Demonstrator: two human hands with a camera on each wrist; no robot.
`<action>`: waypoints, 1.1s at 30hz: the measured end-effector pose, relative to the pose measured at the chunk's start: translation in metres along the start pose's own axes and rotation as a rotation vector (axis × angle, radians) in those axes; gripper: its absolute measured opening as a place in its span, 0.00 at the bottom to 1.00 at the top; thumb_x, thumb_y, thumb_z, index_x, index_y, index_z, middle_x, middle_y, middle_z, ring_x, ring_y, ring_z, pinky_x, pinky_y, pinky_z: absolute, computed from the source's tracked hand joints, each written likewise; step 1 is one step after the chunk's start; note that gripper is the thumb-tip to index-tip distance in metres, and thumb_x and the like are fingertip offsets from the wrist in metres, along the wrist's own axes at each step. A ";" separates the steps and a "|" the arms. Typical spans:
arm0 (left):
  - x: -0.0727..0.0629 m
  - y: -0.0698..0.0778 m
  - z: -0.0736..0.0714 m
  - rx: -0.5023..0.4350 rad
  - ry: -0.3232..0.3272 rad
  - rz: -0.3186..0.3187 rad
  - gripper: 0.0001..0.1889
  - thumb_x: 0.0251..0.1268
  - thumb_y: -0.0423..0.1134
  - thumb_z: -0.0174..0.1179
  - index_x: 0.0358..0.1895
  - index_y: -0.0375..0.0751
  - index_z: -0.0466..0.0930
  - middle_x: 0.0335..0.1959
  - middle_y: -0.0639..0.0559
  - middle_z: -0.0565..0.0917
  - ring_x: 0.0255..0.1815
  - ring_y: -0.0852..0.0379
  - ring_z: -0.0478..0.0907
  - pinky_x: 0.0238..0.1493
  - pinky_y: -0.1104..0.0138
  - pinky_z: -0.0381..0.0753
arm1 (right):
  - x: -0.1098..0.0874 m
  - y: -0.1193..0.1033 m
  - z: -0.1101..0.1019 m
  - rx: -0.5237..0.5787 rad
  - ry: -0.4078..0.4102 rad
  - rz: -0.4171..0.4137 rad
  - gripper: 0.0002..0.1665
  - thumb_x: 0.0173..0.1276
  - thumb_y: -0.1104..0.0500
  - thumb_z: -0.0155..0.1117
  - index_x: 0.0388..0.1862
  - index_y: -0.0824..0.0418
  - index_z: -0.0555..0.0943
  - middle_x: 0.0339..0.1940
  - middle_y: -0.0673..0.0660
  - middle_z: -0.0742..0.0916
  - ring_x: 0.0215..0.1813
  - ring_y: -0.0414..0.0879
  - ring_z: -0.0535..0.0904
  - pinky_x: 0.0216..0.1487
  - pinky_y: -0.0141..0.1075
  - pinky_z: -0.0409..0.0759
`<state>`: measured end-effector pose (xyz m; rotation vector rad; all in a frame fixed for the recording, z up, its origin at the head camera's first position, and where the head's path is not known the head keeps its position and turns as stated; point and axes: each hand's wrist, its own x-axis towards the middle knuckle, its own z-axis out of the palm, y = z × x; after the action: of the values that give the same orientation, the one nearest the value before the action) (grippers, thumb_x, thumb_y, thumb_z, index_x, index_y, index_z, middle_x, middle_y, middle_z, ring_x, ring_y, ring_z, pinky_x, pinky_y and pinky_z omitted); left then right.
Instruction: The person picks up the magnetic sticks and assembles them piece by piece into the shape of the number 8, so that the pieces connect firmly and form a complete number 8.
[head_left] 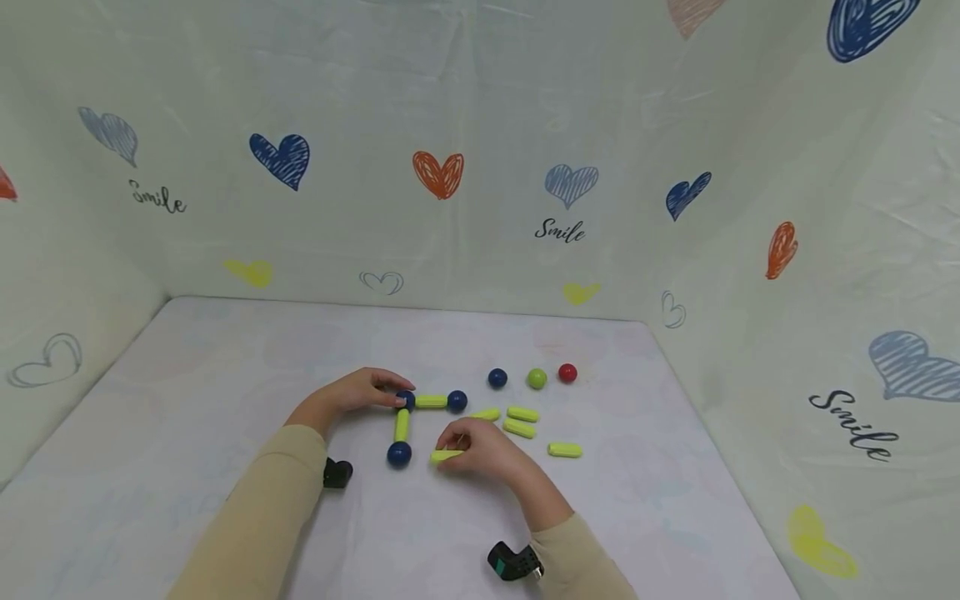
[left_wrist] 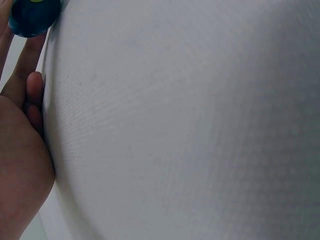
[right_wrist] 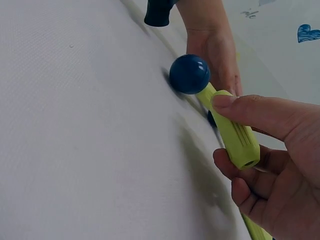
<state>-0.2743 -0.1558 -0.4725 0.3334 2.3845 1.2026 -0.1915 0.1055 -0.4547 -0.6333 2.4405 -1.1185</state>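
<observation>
1. Left hand [head_left: 362, 390]: thumb and fingers pinch the corner blue ball [head_left: 407, 401] of an L-shaped frame [head_left: 402, 425], 3 blue balls joined by 2 yellow-green rods, on the table [head_left: 225, 367].
2. Right hand [head_left: 482, 451]: thumb and fingertips pinch 1 more rod [head_left: 446, 457], right of the frame's near ball [head_left: 400, 454], not touching it.
3. Farther right: 4 loose rods [head_left: 522, 413]; behind them, 1 blue ball [head_left: 497, 378], 1 green ball [head_left: 537, 378], 1 red ball [head_left: 567, 373].

A pale sheet [head_left: 495, 100] hung behind a white table [head_left: 660, 508]. It had blue, orange and yellow hearts [head_left: 281, 160] on it, and the word "Smile" [head_left: 560, 231].
</observation>
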 end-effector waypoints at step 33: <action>0.000 0.000 0.002 0.033 0.015 0.027 0.18 0.61 0.43 0.68 0.53 0.43 0.84 0.56 0.46 0.80 0.64 0.41 0.68 0.66 0.43 0.59 | 0.021 -0.004 0.019 0.045 0.002 -0.016 0.09 0.57 0.59 0.77 0.36 0.53 0.85 0.29 0.43 0.82 0.32 0.37 0.75 0.36 0.31 0.74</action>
<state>-0.2735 -0.1544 -0.4733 0.3694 2.4223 1.1830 -0.1981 0.0804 -0.4659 -0.6393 2.4091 -1.1772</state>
